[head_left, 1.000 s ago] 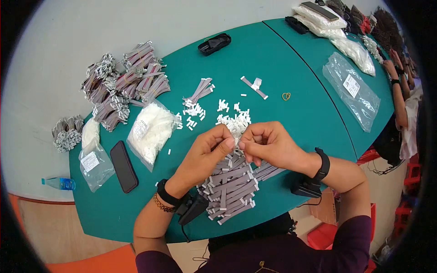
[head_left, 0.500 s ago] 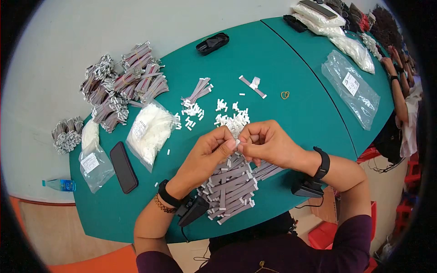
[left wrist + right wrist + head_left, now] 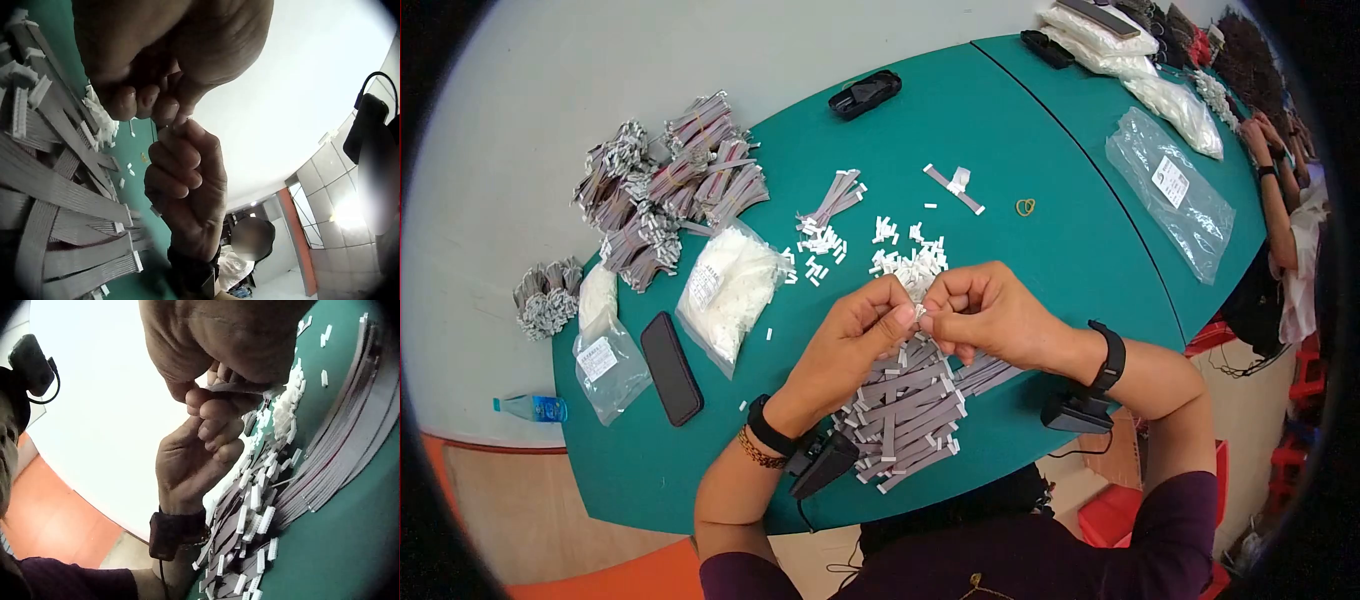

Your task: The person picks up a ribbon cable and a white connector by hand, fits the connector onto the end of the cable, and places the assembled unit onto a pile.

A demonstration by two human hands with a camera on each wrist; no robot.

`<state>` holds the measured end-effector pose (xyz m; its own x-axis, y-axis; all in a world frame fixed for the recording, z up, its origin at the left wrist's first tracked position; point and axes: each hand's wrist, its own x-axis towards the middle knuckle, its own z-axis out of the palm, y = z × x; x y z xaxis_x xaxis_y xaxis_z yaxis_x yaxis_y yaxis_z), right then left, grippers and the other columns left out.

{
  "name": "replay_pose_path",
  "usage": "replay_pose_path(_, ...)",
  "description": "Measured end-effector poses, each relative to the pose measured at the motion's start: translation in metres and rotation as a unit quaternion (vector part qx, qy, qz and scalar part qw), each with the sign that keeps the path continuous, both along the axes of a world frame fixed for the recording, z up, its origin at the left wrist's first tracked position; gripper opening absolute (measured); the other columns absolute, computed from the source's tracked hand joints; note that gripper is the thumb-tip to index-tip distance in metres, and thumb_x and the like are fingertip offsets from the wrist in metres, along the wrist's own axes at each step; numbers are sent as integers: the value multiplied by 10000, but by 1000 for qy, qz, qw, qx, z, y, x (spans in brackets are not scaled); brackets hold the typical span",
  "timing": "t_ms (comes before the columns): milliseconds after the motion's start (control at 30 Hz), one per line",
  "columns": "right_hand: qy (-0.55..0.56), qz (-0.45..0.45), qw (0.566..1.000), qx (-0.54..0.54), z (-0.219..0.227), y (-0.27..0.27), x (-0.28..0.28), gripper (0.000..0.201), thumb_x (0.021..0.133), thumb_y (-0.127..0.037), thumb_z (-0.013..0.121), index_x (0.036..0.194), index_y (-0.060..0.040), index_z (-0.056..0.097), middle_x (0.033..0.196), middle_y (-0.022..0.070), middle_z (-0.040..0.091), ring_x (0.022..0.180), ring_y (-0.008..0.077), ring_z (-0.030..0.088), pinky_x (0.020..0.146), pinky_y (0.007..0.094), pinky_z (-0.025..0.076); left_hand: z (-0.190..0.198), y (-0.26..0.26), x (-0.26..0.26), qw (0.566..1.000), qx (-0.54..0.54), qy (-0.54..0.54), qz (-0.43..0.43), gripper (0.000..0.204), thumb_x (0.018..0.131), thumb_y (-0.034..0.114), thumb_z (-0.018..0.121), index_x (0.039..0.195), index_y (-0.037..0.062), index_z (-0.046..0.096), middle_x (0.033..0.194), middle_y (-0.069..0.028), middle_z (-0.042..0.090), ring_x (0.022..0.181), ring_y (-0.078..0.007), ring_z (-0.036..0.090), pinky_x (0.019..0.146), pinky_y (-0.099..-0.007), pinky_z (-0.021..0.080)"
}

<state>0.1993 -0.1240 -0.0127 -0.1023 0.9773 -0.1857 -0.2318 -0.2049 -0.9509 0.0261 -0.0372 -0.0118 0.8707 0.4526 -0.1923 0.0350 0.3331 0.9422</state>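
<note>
Both hands meet fingertip to fingertip above the table in the head view. My left hand [image 3: 850, 335] pinches a small white connector [image 3: 920, 311] between thumb and index finger. From the other side, my right hand [image 3: 995, 315] grips a flat grey ribbon cable [image 3: 240, 388], seen edge-on under the palm in the right wrist view; its end is hidden by the fingers. Below the hands lies a heap of ribbon cables [image 3: 915, 400] with white ends. Just beyond the fingertips is a pile of loose white connectors [image 3: 915, 266].
On the left are bundled ribbon cables [image 3: 685, 180], a bag of white parts [image 3: 728, 285], a phone [image 3: 671, 368] and a bottle [image 3: 535, 407]. Farther off lie a black case [image 3: 866, 93], rubber bands [image 3: 1025, 207] and a clear plastic bag [image 3: 1175, 200]. Another person's arm [image 3: 1273, 205] reaches in at right.
The hands keep their place with fingertips together; only slight finger movement shows around the white connector. The head view has shifted very slightly.
</note>
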Motion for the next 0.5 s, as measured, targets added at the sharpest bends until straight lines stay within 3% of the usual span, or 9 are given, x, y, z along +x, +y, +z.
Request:
replay_pose_path(233,-3,7,1000,6,1,0,0,107,836,-105,637,790,-22,588,621,17,587,481,45,507,438,179,390,-2,2,-2,1000,-1,-1,0,173,932,234,522,843,91,484,721,61,447,637,-14,350,566,-175,288)
replay_pose_path(500,-20,-7,999,25,2,3,4,119,874,-133,598,837,-19,602,673,27,617,544,45,526,484,183,405,0,7,2,997,-4,-20,77,183,931,205,516,843,45,516,808,-15,549,724,-71,492,624,-219,418)
